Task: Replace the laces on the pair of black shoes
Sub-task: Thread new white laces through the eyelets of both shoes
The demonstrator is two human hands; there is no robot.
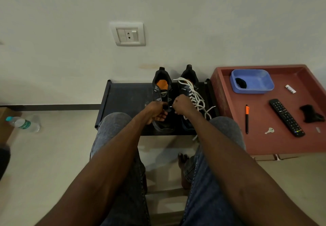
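From the head camera, 2 black shoes stood side by side on a low black rack against the wall. The left shoe had no lace and showed an orange insole; the right shoe was threaded with a loose white lace. The left hand gripped the left shoe's tongue area, fingers curled round it. The right hand was fisted, pinching a white lace end just beside the left shoe. A red table to the right held a remote, pen, key and blue tub.
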